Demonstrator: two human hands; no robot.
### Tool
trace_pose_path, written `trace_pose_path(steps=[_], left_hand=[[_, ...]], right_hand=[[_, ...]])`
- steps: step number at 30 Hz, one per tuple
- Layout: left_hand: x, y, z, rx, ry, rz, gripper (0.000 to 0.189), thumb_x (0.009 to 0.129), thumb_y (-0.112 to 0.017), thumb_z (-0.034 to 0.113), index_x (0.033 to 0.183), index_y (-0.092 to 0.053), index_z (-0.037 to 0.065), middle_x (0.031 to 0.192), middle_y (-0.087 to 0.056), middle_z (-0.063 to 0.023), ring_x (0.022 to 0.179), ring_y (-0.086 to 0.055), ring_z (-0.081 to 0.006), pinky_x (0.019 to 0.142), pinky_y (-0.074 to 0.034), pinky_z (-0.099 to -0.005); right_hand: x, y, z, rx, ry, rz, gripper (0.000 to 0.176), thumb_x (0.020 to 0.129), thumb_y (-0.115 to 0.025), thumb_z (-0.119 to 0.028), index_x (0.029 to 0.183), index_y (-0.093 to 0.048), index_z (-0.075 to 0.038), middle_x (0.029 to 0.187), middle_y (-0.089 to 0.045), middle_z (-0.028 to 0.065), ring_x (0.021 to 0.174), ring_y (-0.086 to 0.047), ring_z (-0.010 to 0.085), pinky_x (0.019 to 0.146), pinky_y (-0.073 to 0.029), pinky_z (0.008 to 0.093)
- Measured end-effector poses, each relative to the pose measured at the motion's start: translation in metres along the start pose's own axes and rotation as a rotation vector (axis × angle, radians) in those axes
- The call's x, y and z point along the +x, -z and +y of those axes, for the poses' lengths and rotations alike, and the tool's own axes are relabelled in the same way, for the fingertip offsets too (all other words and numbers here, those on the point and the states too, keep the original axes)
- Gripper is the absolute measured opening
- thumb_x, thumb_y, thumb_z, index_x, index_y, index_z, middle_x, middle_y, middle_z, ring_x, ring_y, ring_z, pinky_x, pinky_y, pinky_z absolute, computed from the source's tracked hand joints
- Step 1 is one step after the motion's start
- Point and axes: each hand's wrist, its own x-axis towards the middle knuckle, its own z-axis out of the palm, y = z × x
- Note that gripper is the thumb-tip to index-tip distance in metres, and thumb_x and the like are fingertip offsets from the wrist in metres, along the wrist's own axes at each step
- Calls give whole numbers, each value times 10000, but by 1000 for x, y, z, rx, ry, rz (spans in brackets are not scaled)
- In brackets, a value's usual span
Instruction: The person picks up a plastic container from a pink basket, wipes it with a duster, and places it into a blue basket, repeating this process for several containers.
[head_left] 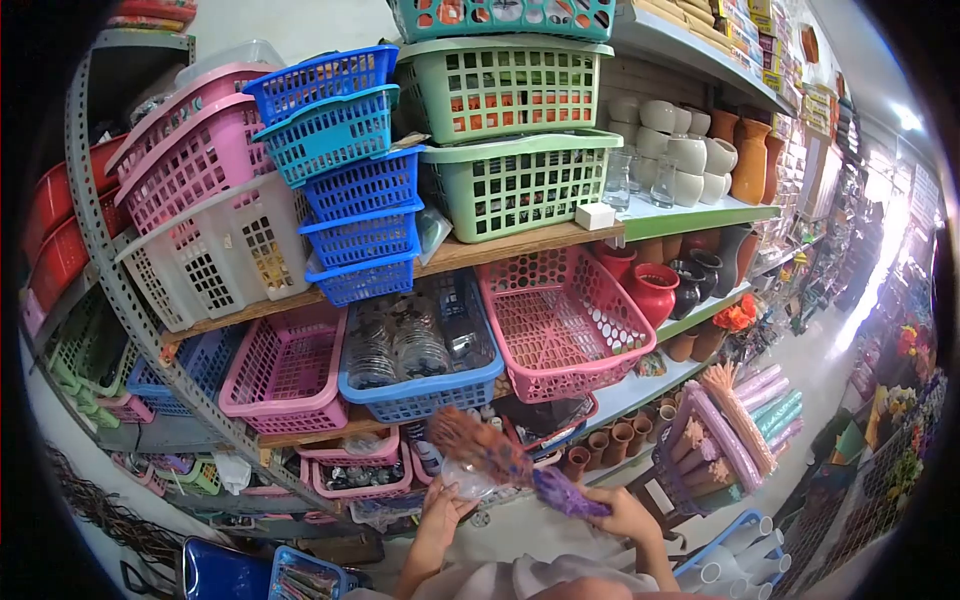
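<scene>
At the bottom centre, my right hand (pixel 625 515) is closed on the purple end of a long bundle (pixel 480 448), which is reddish brown at its other end and blurred by motion. My left hand (pixel 440 508) has its fingers around the edge of a clear plastic wrap (pixel 468 480) just under the brown part. The bundle slants from upper left to lower right, in front of the lower shelf. Above it are a blue basket (pixel 425 398) of clear-wrapped round items and a pink basket (pixel 570 375).
Stacked green baskets (pixel 520 142) and small blue baskets (pixel 355 240) stand on the upper shelf. Red and dark vases (pixel 655 292) are to the right. A basket of wrapped rolls (pixel 735 425) stands at the lower right, near a blue tray (pixel 225 570) at the lower left.
</scene>
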Motion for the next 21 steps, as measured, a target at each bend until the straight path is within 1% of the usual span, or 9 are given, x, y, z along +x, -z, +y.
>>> trace_pose_path(steps=[1,5,7,12,14,15,17,18,21], left_hand=[[-3,-1,5,75,-5,-25,504,907,-525,209,1370,-349,118,1338,-484,-72,1241,-483,-300,1003,-423,-507],[-9,3,9,6,5,11,530,913,-516,204,1399,-332,100,1378,-451,-87,1220,-502,-298,996,-444,-460],[-12,4,14,45,-26,5,544,893,-573,114,1375,-323,76,1322,-484,-120,1212,-509,-278,1007,-434,-446],[-18,-7,26,199,-260,-105,687,784,-625,-78,1370,-285,36,1326,-466,-140,1205,-505,-280,988,-448,-415],[-22,-18,34,343,-316,-70,767,741,-689,-57,1378,-269,29,1334,-459,-142,1199,-510,-264,963,-458,-380],[-24,-24,39,345,-320,-60,767,741,-689,-57,1378,-269,29,1334,-459,-142,1199,-510,-264,963,-458,-380],[-26,-37,50,597,-555,-100,788,700,-757,16,1359,-325,24,1308,-494,-142,1192,-515,-234,954,-459,-363],[-28,-42,57,596,-558,-91,788,700,-757,16,1359,-325,24,1308,-494,-142,1192,-515,-234,954,-459,-363],[-32,-53,67,946,-622,-130,736,646,-803,94,1289,-454,11,1264,-551,-168,1211,-516,-230,1013,-413,-368]], right_hand=[[3,6,-8,53,-19,-100,528,689,-666,-36,1209,-603,-99,1033,-645,203,890,-628,379,789,-503,367],[26,-14,21,97,154,-142,532,695,-664,-63,1219,-592,-110,1009,-649,205,880,-630,377,783,-507,380],[41,-27,11,-149,9,225,556,697,-675,-123,1243,-569,-128,983,-660,183,881,-632,373,768,-509,400],[60,-39,-10,-78,-46,386,504,677,-716,-188,1154,-583,-100,958,-660,185,893,-625,380,743,-510,413],[67,-48,-1,2,-93,289,498,655,-748,-84,1111,-569,4,837,-658,151,788,-659,236,752,-501,325],[71,-49,3,5,-89,280,498,655,-748,-84,1111,-569,4,837,-658,151,788,-659,236,752,-501,325],[78,-47,3,420,-1,282,407,683,-761,-79,1036,-582,18,848,-645,70,787,-616,150,762,-487,286],[82,-46,-2,653,79,287,353,731,-753,-91,1028,-586,-1,934,-644,35,834,-614,143,784,-479,276],[85,-32,-25,758,-105,223,352,760,-747,-96,1050,-572,-3,922,-631,25,819,-596,114,759,-479,260]])
